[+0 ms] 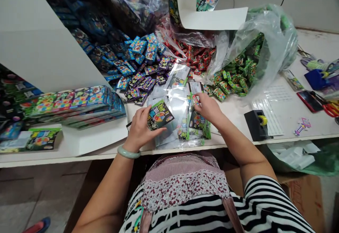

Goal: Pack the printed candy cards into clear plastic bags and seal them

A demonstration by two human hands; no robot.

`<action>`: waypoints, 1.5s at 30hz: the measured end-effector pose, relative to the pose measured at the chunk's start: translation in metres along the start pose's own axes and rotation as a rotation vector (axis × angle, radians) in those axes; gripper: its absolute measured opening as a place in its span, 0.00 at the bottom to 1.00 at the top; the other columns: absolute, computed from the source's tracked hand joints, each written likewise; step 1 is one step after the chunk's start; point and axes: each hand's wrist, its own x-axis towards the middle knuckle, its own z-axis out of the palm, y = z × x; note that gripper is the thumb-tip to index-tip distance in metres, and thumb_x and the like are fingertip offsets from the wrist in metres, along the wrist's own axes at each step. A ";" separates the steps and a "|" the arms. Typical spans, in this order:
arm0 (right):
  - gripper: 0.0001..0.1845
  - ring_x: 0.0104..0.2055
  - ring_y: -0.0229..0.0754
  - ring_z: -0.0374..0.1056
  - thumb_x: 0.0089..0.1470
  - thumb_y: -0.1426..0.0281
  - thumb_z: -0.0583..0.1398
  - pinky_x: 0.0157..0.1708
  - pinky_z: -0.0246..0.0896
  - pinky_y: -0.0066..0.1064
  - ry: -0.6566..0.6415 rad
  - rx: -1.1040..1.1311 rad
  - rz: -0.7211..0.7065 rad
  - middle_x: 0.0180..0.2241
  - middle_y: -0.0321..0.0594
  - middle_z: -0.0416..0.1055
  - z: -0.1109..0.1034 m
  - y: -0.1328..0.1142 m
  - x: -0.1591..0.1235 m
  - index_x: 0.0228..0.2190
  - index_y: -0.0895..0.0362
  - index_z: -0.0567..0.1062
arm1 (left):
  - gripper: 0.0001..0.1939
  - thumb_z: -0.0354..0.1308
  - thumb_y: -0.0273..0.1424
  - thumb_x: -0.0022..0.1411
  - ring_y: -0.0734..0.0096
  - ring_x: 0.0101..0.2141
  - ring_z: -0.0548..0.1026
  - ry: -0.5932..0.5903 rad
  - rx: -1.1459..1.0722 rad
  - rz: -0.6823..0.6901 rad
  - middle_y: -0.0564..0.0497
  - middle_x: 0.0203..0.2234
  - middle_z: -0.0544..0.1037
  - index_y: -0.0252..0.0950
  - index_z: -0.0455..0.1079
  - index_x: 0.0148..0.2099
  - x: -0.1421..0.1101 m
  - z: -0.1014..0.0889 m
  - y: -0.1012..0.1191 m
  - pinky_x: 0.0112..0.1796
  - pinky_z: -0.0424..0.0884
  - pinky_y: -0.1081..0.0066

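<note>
My left hand [139, 127], a pale green bangle at its wrist, holds a black printed packet [160, 114] with a green edge by its left side, thumb spread along the lower edge. My right hand [210, 109] is closed, fingertips pinching a small red printed piece [196, 100] over the packets on the table. Beneath and between the hands lie clear plastic bags [176, 102] and more black-and-green printed packets [197, 120], overlapping. The far side of the red piece is hidden by my fingers.
Behind the hands are heaps of small blue boxes [139, 51], purple boxes [144, 83], red boxes [202, 60] and green boxes [235, 81], some in clear bags. Folded printed cartons [71, 102] lie left. A tape dispenser [256, 125] and a phone [309, 100] lie right.
</note>
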 end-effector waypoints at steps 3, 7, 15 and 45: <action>0.25 0.46 0.52 0.71 0.56 0.67 0.65 0.44 0.65 0.39 -0.163 -0.108 -0.007 0.50 0.54 0.72 0.005 -0.003 0.002 0.54 0.61 0.69 | 0.52 0.69 0.54 0.49 0.43 0.55 0.69 0.004 -0.010 -0.008 0.38 0.53 0.67 0.38 0.54 0.68 -0.003 0.000 -0.002 0.57 0.68 0.44; 0.21 0.41 0.46 0.72 0.62 0.63 0.60 0.42 0.64 0.34 -0.109 0.048 0.021 0.41 0.45 0.76 0.004 0.016 0.003 0.53 0.59 0.72 | 0.52 0.66 0.57 0.50 0.43 0.55 0.69 0.000 -0.013 -0.015 0.37 0.53 0.67 0.37 0.54 0.68 -0.007 0.001 -0.007 0.56 0.68 0.44; 0.40 0.54 0.52 0.68 0.53 0.59 0.67 0.53 0.64 0.40 -0.188 0.056 0.026 0.52 0.54 0.70 0.038 0.033 -0.011 0.62 0.62 0.64 | 0.51 0.66 0.57 0.50 0.44 0.54 0.70 -0.032 -0.061 -0.005 0.39 0.53 0.68 0.38 0.55 0.68 -0.005 0.012 -0.005 0.56 0.68 0.44; 0.45 0.67 0.59 0.54 0.51 0.58 0.69 0.65 0.53 0.57 -0.337 0.055 -0.611 0.66 0.48 0.56 -0.011 -0.012 -0.031 0.65 0.48 0.58 | 0.52 0.68 0.53 0.51 0.45 0.56 0.68 -0.217 -0.103 0.170 0.36 0.56 0.66 0.37 0.51 0.69 -0.005 0.010 0.015 0.57 0.67 0.48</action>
